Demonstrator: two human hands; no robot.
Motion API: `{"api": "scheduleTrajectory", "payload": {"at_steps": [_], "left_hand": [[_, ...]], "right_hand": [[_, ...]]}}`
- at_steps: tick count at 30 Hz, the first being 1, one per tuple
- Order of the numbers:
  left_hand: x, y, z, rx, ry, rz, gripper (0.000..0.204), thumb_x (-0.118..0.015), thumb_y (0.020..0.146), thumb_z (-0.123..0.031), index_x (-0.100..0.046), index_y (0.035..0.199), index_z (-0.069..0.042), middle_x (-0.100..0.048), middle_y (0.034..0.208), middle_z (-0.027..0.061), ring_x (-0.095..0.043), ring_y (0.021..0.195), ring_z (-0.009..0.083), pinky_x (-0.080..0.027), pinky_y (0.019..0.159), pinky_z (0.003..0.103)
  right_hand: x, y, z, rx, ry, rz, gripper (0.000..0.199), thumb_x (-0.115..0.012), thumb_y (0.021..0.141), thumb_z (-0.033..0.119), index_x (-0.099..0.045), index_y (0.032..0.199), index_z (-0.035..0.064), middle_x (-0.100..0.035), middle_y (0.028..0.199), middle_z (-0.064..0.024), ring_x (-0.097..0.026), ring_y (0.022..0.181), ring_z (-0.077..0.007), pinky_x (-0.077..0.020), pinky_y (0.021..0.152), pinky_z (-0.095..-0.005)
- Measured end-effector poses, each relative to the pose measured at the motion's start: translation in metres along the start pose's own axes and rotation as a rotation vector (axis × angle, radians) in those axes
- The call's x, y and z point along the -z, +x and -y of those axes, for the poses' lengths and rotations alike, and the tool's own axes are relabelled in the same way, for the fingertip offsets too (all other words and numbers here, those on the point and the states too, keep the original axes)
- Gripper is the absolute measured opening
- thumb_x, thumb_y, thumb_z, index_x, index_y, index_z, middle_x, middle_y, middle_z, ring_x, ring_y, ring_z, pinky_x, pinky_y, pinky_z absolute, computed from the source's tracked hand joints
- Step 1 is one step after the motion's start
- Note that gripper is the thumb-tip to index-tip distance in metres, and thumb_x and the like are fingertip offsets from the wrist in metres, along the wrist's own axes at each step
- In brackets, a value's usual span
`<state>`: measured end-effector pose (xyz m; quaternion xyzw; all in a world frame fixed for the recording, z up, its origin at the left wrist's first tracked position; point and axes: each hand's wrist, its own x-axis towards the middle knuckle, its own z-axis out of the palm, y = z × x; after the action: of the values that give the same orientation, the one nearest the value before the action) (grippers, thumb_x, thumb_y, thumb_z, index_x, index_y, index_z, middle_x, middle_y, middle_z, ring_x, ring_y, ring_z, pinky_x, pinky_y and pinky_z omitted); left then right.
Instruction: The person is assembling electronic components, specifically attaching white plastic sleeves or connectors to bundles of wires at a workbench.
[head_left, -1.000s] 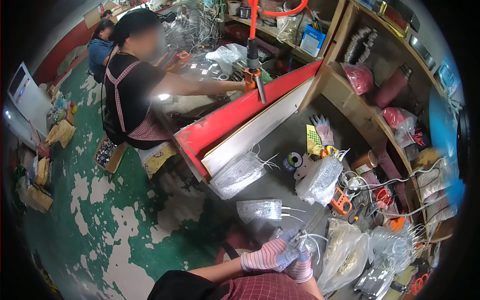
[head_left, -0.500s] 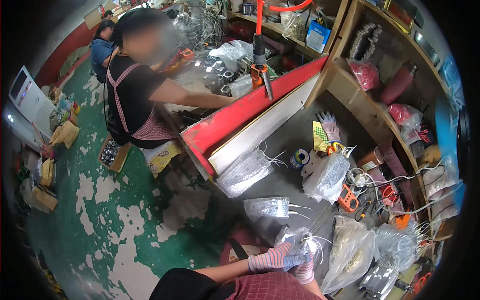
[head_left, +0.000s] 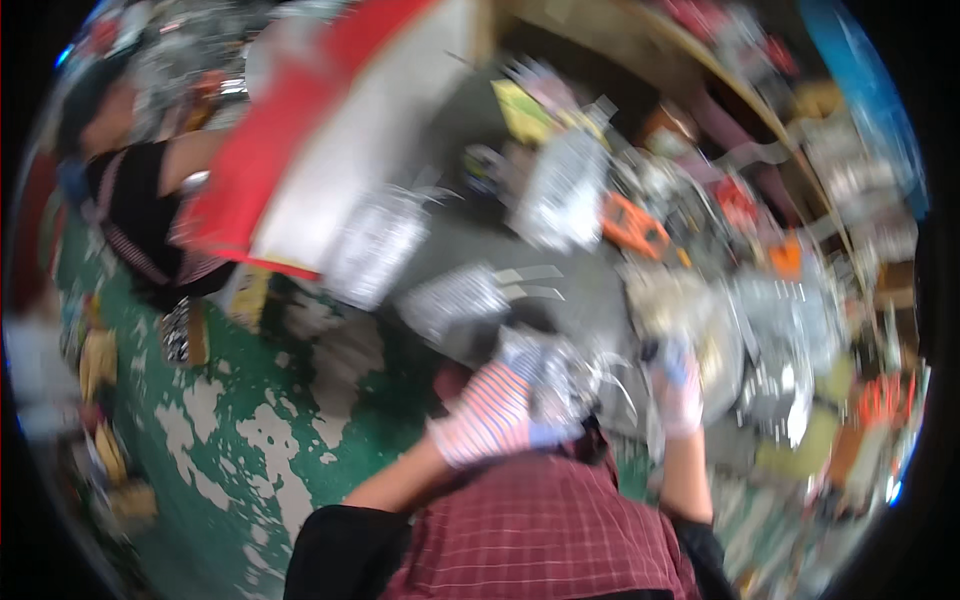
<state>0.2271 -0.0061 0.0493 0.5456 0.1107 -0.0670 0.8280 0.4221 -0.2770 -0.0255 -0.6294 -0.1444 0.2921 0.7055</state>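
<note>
The picture is strongly blurred, so many small things cannot be told apart.

The left hand (head_left: 497, 412), in a glove with red and white stripes, is closed around a clear plastic bag (head_left: 552, 378) full of small shiny parts. The bag sits at the near edge of the grey desk (head_left: 585, 285), just in front of the person's body, and the left hand covers its left side. The right hand (head_left: 677, 385), in a pale glove with blue on the fingers, is just beside the same bag on its right. Because of the blur I cannot tell if this hand is open or closed, or if it touches the bag.

Further on the desk lie more clear bags: one (head_left: 455, 300) just behind the held bag, one (head_left: 375, 245) near the long red and white board (head_left: 300, 160), and one (head_left: 565, 190) in the middle. An orange tool (head_left: 632, 225) lies to the right of this last bag. The right side of the desk is crowded with bags and wires that I cannot separate.

At the upper left another person in a black top with a striped apron (head_left: 140, 215) reaches toward the board. Below is a green floor (head_left: 250, 400) with worn pale patches.
</note>
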Motion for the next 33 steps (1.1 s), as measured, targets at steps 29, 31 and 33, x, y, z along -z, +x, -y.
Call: {"api": "scheduleTrajectory", "payload": {"at_steps": [29,31,33], "left_hand": [[0.000,0.074,0.084,-0.243,1.800,-0.095,0.093,-0.086,0.059,-0.049,-0.052,0.135,-0.006,-0.054,0.125,0.0139,-0.051,0.117,0.0326,-0.038,0.102,0.047],[0.003,0.070,0.087,-0.235,1.765,-0.098,0.097,-0.086,0.059,-0.050,-0.051,0.140,-0.009,-0.053,0.127,0.0129,-0.049,0.119,0.0319,-0.037,0.103,0.047],[0.012,0.065,0.089,-0.266,1.755,-0.099,0.101,-0.086,0.058,-0.049,-0.049,0.143,-0.010,-0.053,0.128,0.0122,-0.049,0.119,0.0318,-0.037,0.103,0.047]], "right_hand": [[-0.021,-0.019,-0.019,-0.108,-1.021,0.068,0.027,-0.059,0.097,0.033,-0.065,0.102,0.0073,-0.069,0.082,-0.0222,-0.066,0.081,-0.0430,-0.0517,0.072,-0.0508],[-0.021,-0.024,-0.026,-0.142,-1.054,-0.004,0.026,-0.059,0.097,0.033,-0.065,0.100,0.0080,-0.069,0.081,-0.0224,-0.067,0.081,-0.0426,-0.0519,0.072,-0.0508],[-0.022,-0.024,-0.028,-0.118,-1.048,-0.041,0.025,-0.059,0.097,0.032,-0.065,0.098,0.0082,-0.069,0.079,-0.0220,-0.067,0.079,-0.0422,-0.0518,0.071,-0.0507]]}}
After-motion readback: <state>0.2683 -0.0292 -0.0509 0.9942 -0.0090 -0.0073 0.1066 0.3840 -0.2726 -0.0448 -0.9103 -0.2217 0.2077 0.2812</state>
